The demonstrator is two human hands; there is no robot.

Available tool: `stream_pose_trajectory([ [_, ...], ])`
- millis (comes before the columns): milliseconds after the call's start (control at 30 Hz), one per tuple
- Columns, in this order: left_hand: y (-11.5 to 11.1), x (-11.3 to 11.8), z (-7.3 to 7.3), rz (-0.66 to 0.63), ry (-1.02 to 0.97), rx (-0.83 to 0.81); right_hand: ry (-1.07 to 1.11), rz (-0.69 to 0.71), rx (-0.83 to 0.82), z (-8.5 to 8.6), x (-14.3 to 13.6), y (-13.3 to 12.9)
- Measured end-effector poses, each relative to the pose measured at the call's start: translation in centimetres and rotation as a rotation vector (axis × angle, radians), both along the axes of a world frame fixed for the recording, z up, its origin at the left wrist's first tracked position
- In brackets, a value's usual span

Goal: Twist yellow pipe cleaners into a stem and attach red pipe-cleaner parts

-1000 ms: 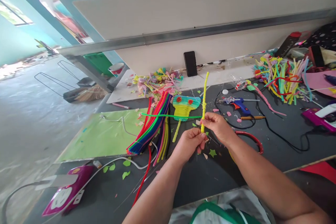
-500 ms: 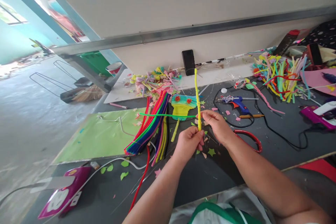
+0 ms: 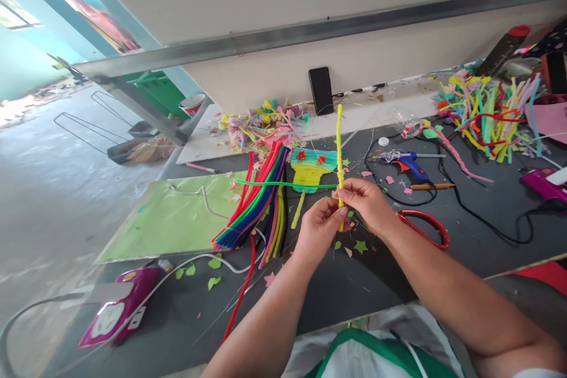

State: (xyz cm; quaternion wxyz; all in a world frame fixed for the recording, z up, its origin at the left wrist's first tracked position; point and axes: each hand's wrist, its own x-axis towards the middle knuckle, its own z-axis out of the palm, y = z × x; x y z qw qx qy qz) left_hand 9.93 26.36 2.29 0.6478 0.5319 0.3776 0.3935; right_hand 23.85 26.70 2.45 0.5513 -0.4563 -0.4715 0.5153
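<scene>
A yellow pipe-cleaner stick (image 3: 339,142) stands upright between my hands, its lower part wrapped thicker. My left hand (image 3: 322,227) pinches it near the bottom end. Just above, my right hand (image 3: 363,201) has its thumb and fingers closed on the same stick. A green pipe cleaner (image 3: 287,183) runs out to the left from the stick at my right fingertips. Behind it lies a flat teal and yellow pipe-cleaner piece (image 3: 310,176) with two red-orange spots. A bundle of colourful pipe cleaners (image 3: 250,207) rests left of my hands.
A blue glue gun (image 3: 410,166) with a black cord lies to the right, near red-handled scissors (image 3: 427,229). A phone (image 3: 321,91) leans at the back. Piles of pipe-cleaner pieces (image 3: 487,115), a green sheet (image 3: 163,218) and a purple device (image 3: 121,307) occupy the table.
My right hand has closed in on the yellow stick, now gripping it just above my left hand. The camera view has shifted slightly.
</scene>
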Motion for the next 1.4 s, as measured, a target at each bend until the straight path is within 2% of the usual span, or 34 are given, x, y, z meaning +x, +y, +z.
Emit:
stream_pose_trajectory([
  [200, -0.05, -0.17, 0.16, 0.022, -0.011, -0.013, -0.038, -0.014, 0.017, -0.03, -0.14, 0.04],
  [467, -0.08, -0.14, -0.04, 0.023, -0.087, -0.032, -0.017, 0.046, 0.007, 0.51, -0.28, -0.19],
  [833, -0.51, 0.26, -0.35, 0.072, -0.116, -0.036, -0.146, 0.007, 0.147, 0.1, -0.1, -0.08],
  [1033, -0.53, 0.26, -0.21, 0.034, -0.259, -0.213, 0.02, 0.064, 0.119, 0.07, -0.34, -0.09],
  [1167, -0.33, 0.06, 0.05, -0.078, -0.34, -0.293, 0.187, 0.133, 0.073, 0.13, -0.38, -0.17],
  [1233, -0.27, 0.0, 0.15, -0.104, -0.365, -0.277, 0.246, 0.181, 0.047, 0.26, -0.35, -0.26],
  [1400, -0.32, 0.07, 0.1, -0.066, -0.318, -0.172, 0.299, 0.248, 0.004, 0.73, -0.3, -0.56],
])
